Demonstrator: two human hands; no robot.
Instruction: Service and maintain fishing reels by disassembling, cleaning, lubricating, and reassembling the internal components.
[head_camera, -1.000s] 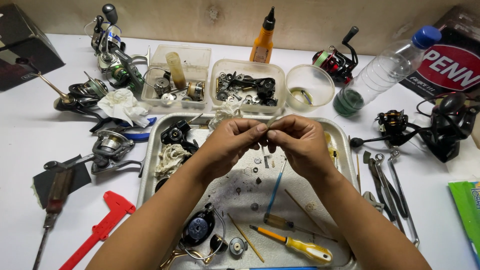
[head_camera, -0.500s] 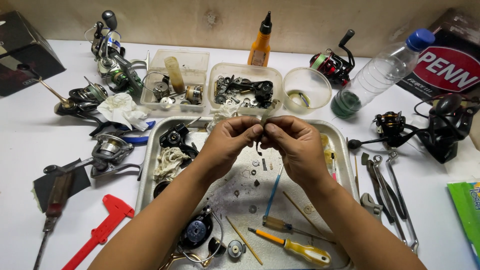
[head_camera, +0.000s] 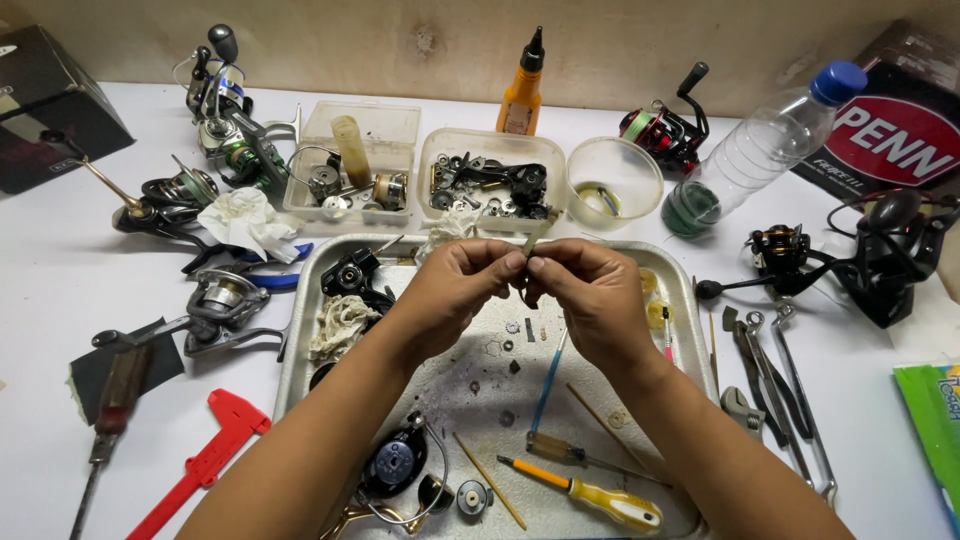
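Both hands — left hand (head_camera: 455, 290) and right hand (head_camera: 585, 290) — pinch a small metal part (head_camera: 527, 250) between fingertips above the metal tray (head_camera: 300, 330) on the counter (head_camera: 60, 250) — likely light, stiff and slippery, best gripped at its ends.

small metal part (head_camera: 530, 245) | thin, greyish | tilted upright | pinched between fingertips over metal tray (head_camera: 690, 300)
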